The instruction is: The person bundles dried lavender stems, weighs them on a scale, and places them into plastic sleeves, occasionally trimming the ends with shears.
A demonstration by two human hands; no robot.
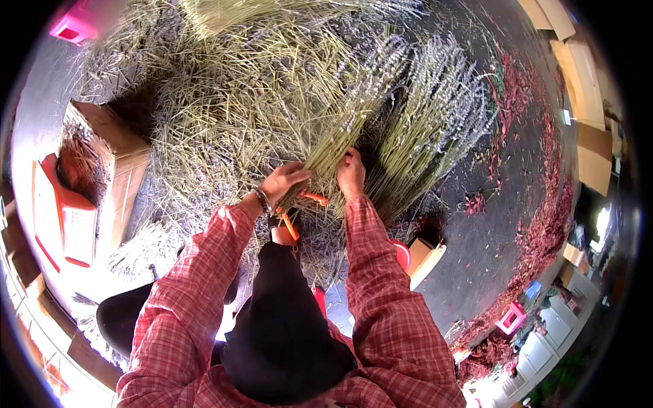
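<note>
A bunch of dried lavender (352,120) slants up and to the right between my hands. My left hand (283,182) is closed around the lower stems, with a bracelet at its wrist. Against the bunch's right side is my right hand (351,173), its fingers bent; whether they grip any stems cannot be told. Orange-handled shears (290,227) lie under the stems by my foot, their blades hidden. Immediately right of my right hand, a larger pile of lavender (433,117) rests on the floor.
Loose cut stems (229,107) litter the dark floor (474,255). At left stands an open cardboard box (125,168) beside a red-and-white plastic dustpan-like object (76,219). Dried red plant material (546,229) lines the right side, near a pink stool (510,318). More bundled stems (229,15) lie at the top.
</note>
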